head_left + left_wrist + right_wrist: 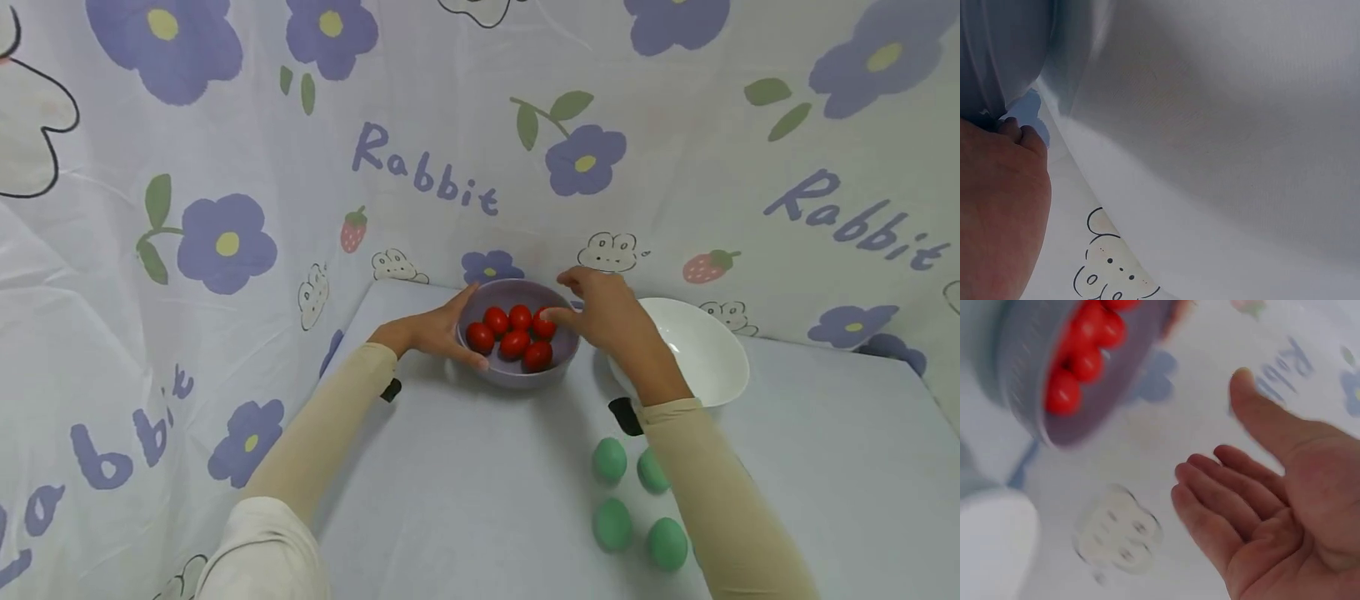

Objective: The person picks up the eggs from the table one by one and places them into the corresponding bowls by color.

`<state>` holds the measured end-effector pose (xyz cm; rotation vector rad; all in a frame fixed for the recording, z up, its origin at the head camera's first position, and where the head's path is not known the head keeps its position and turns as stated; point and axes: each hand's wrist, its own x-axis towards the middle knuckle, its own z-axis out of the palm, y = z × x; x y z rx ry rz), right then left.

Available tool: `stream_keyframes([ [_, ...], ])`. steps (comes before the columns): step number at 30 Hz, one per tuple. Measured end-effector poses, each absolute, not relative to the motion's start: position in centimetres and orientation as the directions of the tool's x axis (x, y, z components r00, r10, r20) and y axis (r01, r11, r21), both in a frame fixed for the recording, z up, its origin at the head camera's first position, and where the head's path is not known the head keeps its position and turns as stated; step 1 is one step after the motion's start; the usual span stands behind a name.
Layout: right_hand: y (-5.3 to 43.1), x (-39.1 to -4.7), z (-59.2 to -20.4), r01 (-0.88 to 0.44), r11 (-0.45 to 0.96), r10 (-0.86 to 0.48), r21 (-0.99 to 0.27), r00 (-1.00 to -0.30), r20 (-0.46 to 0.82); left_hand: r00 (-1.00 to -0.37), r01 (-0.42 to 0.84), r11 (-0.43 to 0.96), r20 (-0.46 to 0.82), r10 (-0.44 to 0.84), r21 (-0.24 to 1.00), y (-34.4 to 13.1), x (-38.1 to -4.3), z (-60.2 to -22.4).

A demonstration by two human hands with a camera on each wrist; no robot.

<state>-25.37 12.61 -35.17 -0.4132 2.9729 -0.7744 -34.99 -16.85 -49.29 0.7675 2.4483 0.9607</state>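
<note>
Left hand (pixel 433 332) grips the purple bowl (pixel 517 381) one-sided, red eggs (pixel 514 344) inside; right hand (pixel 606 310) is empty, fingers spread, at the opposite rim. Uneven lifting could tip it, spilling eggs.

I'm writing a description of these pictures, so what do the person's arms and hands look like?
The left hand and right hand wear no gloves. The left beige sleeve and right beige sleeve are plain, close-fitting and reach the wrists. Higher up on the left, a looser white sleeve covers the beige. Small black pieces show beside both; whether they're worn is unclear.
</note>
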Motion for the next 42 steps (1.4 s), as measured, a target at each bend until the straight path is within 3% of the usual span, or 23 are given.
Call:
stream_keyframes([
  [13, 22.5, -23.7, -25.3, -0.31, 0.857, -0.296, -0.41, -0.95, 0.1, -0.774, 0.332, 0.642, -0.189, 0.604, 0.691, -16.5, -35.2, -48.9],
  [20, 29.1, -23.4, -23.6, -0.328, 0.835, -0.327, -0.443, -0.942, 0.08, -0.775, 0.314, 0.629, -0.19, 0.603, 0.711, -16.5, -35.4, -49.1],
  [32, 37.7, -23.4, -28.8, -0.311, 0.728, -0.297, -0.611, -0.946, 0.127, -0.772, 0.33, 0.639, -0.191, 0.606, 0.694, -16.9, -35.1, -48.9],
  [42, 40.0, -22.4, -38.0, -0.225, 0.78, -0.315, -0.584, -0.947, -0.056, -0.767, 0.342, 0.648, -0.196, 0.611, 0.681, -16.4, -34.8, -48.6],
])
